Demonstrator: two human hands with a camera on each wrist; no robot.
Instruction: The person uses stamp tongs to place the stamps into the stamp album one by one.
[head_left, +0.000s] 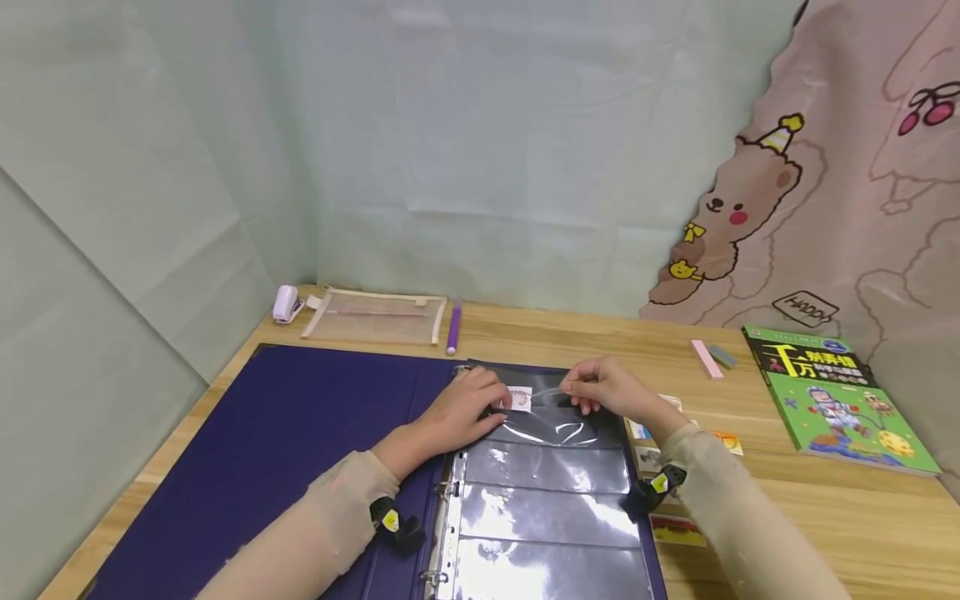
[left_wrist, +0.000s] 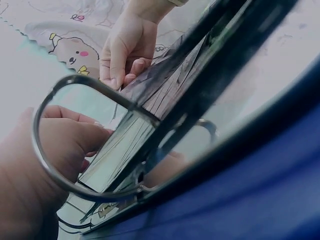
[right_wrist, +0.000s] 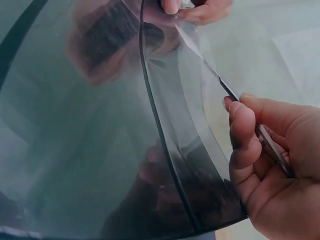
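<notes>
A navy ring binder [head_left: 330, 433] lies open on the table, with a black album page [head_left: 543, 467] of clear strip pockets on its rings. My left hand [head_left: 468, 406] is at the page's top pocket, its fingertips pinching the left edge of a small white stamp [head_left: 521, 398] with a printed picture. Slim metal tweezers [right_wrist: 227, 89] are gripped in my right hand [head_left: 611, 387], and their tips reach toward the stamp and the left fingertips. In the left wrist view, a binder ring [left_wrist: 42, 152] crosses in front of the left hand. The stamp is hidden in both wrist views.
Several small picture stamps [head_left: 678, 531] lie right of the binder, partly under my right forearm. Behind are a stapler [head_left: 287, 304], a mesh pouch [head_left: 375, 317] and a purple marker [head_left: 454, 327]. A pink block [head_left: 707, 360], a grey block [head_left: 722, 357] and a green book [head_left: 843, 408] lie right.
</notes>
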